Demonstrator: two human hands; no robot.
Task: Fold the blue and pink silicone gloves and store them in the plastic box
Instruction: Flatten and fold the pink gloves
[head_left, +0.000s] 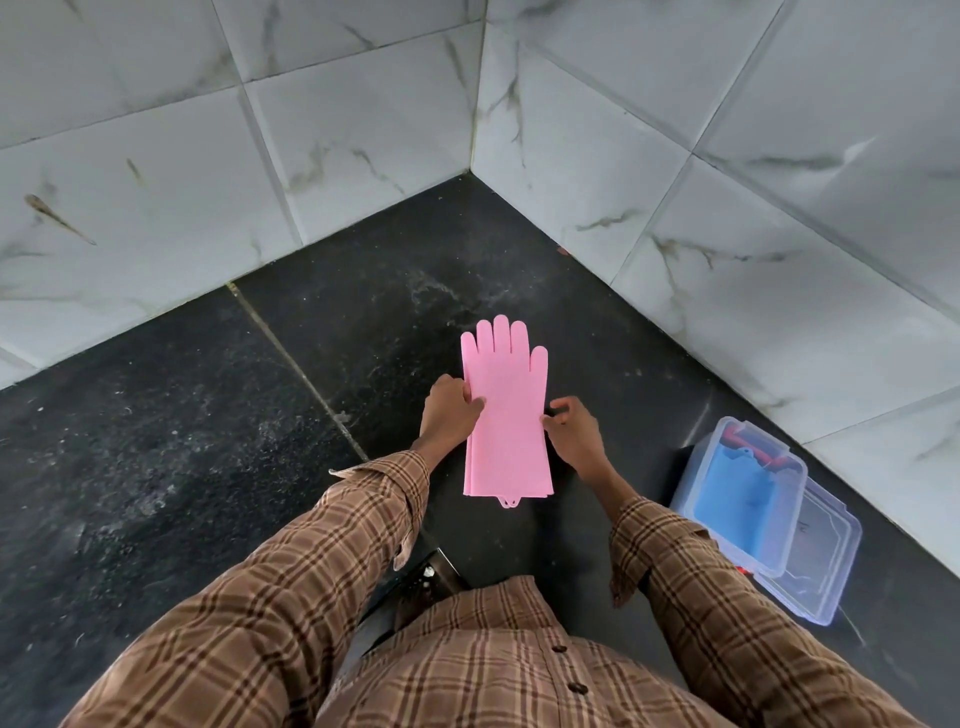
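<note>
The pink silicone gloves lie flat on the black counter, stacked one on the other, fingers pointing away from me toward the corner. My left hand pinches their left edge at mid-length. My right hand grips the right edge at about the same height. The blue gloves lie folded inside the clear plastic box at the right, close to the wall.
The box's clear lid lies under and beside the box. Something red shows at the box's far end. Marble-tiled walls meet in a corner behind the gloves. The black counter stretches out to the left.
</note>
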